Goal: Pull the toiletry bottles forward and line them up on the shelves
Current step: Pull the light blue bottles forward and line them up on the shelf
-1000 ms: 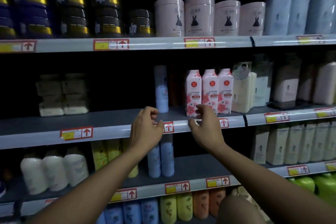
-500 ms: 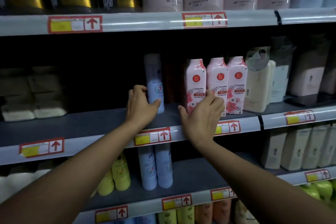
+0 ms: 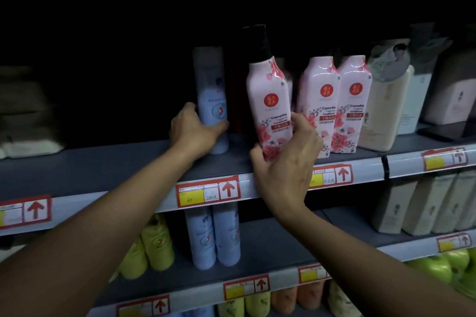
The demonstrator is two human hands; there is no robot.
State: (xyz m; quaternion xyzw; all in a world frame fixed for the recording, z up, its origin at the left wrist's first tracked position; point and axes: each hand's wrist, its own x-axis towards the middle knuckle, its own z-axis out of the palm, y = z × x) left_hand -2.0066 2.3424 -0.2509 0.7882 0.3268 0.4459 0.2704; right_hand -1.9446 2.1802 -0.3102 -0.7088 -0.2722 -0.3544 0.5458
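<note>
On the middle shelf [image 3: 123, 165], the left hand [image 3: 193, 134] curls its fingers [image 3: 221, 126] round the foot of the pale blue bottle [image 3: 211, 100], which stands upright a little back from the edge, while the right hand [image 3: 286, 162] grips the base of a pink Camellia bottle [image 3: 268, 105], tilted and near the front edge, left of its two pink mates [image 3: 334, 105]. The step in hand looks like pulling these two forward. Next, each likely needs setting upright at the price strip [image 3: 208, 191], labels outward, before the bottles behind are drawn up.
</note>
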